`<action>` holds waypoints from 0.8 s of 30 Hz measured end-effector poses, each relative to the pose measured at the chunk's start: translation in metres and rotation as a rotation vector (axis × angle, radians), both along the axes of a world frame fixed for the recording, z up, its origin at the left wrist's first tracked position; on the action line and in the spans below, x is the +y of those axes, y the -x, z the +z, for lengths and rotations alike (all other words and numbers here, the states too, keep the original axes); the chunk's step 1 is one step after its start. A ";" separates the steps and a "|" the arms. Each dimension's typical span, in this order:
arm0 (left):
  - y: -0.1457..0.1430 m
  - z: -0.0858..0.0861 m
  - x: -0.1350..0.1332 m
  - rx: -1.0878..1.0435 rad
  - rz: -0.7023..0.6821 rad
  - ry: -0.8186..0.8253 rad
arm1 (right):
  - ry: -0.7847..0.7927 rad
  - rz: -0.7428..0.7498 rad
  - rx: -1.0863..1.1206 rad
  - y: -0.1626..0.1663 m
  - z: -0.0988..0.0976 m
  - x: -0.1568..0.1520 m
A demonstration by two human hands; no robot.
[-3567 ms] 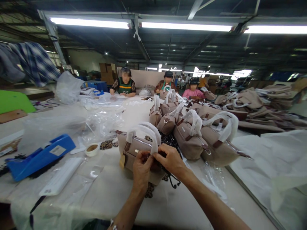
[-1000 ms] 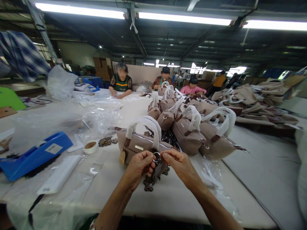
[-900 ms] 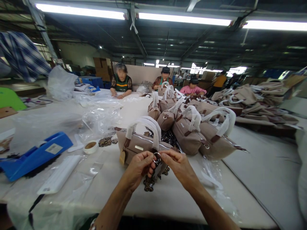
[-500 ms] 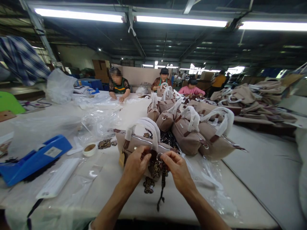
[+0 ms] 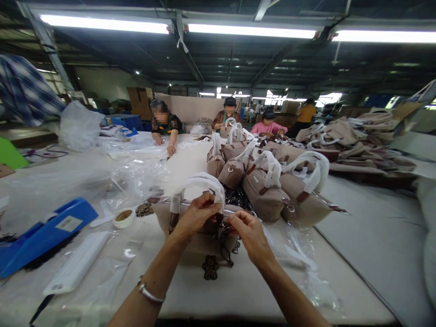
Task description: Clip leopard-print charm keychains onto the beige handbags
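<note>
A beige handbag (image 5: pixel 163 217) with white-wrapped handles (image 5: pixel 190 184) stands on the table in front of me. My left hand (image 5: pixel 195 215) is closed on the bag's near side, just below the handle base. My right hand (image 5: pixel 247 231) pinches a metal ring with a leopard-print charm (image 5: pixel 223 247) that hangs against the bag. Both hands meet at the bag's right end. A loose leopard charm (image 5: pixel 210 267) lies on the table below them.
More beige handbags (image 5: pixel 272 190) stand in a row behind. A blue tape dispenser (image 5: pixel 41 234), a tape roll (image 5: pixel 123 217), a white packet (image 5: pixel 78 262) and clear plastic bags (image 5: pixel 139 175) lie to the left. Three people sit at the far end. Stacked bags (image 5: pixel 357 141) fill the right.
My hands held the ring free in front of the bag a second ago. They have since moved up against the bag, and the bag has shifted towards me and to the left.
</note>
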State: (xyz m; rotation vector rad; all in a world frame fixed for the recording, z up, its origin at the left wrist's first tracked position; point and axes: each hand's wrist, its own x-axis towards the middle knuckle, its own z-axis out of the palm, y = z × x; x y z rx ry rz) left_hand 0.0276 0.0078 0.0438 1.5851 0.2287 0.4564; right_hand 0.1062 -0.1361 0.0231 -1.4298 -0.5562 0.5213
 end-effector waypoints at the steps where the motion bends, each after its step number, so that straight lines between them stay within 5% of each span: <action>1: 0.000 -0.001 -0.001 0.000 0.008 0.032 | 0.007 0.004 0.011 -0.001 0.000 0.000; 5: 0.003 -0.006 -0.002 0.087 0.062 0.000 | 0.021 0.009 0.024 -0.004 -0.003 0.003; 12: 0.019 0.005 -0.001 0.139 -0.042 -0.340 | 0.011 0.033 0.052 -0.007 -0.002 0.005; 20: 0.012 0.000 0.001 0.186 -0.145 -0.154 | 0.068 0.132 -0.024 -0.013 -0.004 0.007; 24: 0.009 0.001 0.002 0.204 -0.158 -0.187 | 0.064 0.169 0.093 -0.016 -0.001 0.009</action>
